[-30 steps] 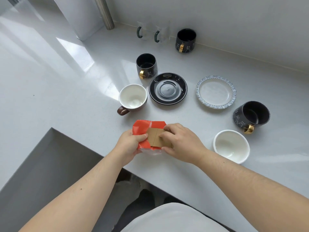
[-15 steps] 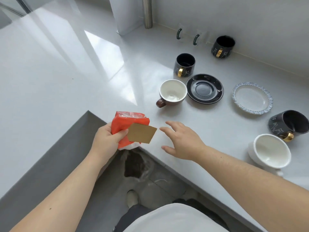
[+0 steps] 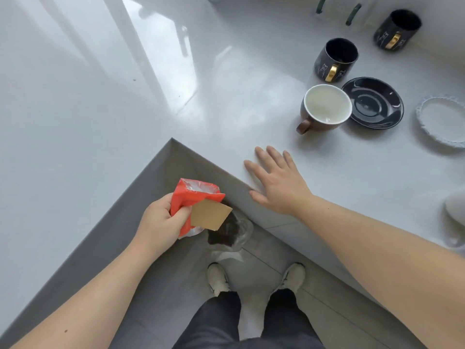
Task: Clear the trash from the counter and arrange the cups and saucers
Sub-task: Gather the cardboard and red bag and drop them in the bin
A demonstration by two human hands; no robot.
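My left hand (image 3: 161,221) grips a red wrapper (image 3: 192,199) and a brown card (image 3: 210,214) together, off the counter's edge and above a bin with a clear liner (image 3: 230,233) on the floor. My right hand (image 3: 278,181) lies flat and open on the white counter (image 3: 226,102) near its inner corner. A brown cup with a white inside (image 3: 325,108) stands beside a black saucer (image 3: 375,105). Two black cups with gold handles (image 3: 336,59) (image 3: 397,28) stand farther back. A white saucer with a lacy rim (image 3: 442,120) is cut off at the right.
The counter is L-shaped, with grey side panels (image 3: 125,212) below its edge. My two feet in light shoes (image 3: 217,277) (image 3: 293,275) stand on the grey floor by the bin. A white cup (image 3: 456,210) shows partly at the right edge. Two glass mugs with green handles (image 3: 352,13) stand at the back.
My left hand has carried the wrapper and card from the counter down over the bin. My right hand has let go and now rests flat on the counter. My view tilted downward.
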